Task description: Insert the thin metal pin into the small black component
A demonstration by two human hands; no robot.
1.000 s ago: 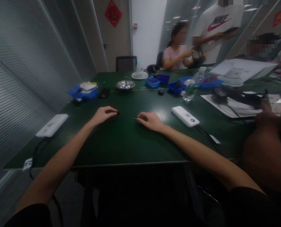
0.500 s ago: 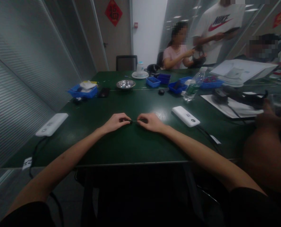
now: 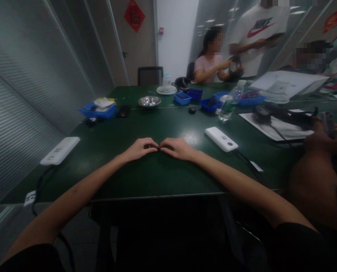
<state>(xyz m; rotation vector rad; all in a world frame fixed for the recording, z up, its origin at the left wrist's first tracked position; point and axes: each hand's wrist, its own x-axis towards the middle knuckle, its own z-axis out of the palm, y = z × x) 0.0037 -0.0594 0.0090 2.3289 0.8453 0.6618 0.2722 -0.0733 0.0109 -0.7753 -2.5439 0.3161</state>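
Note:
My left hand (image 3: 141, 148) and my right hand (image 3: 178, 148) meet fingertip to fingertip over the middle of the green table (image 3: 157, 177). Between them is a small, thin dark object (image 3: 159, 147), mostly hidden by the fingers. Both hands pinch it, the left from one end and the right from the other. What it is cannot be made out. A white power bank (image 3: 221, 139) with a black cable lies right of my right hand, and another white power bank (image 3: 60, 150) lies far to the left.
Farther back stand a metal bowl (image 3: 149, 101), blue trays (image 3: 182, 98), a water bottle (image 3: 232, 101) and a blue basket (image 3: 98, 109). A white board (image 3: 276, 126) with black gear lies at right, beside a person's arm (image 3: 312, 166). Other people are behind the table.
My right hand has moved left, so its fingertips now meet those of my left hand. The gap with a thin piece showing between them has closed.

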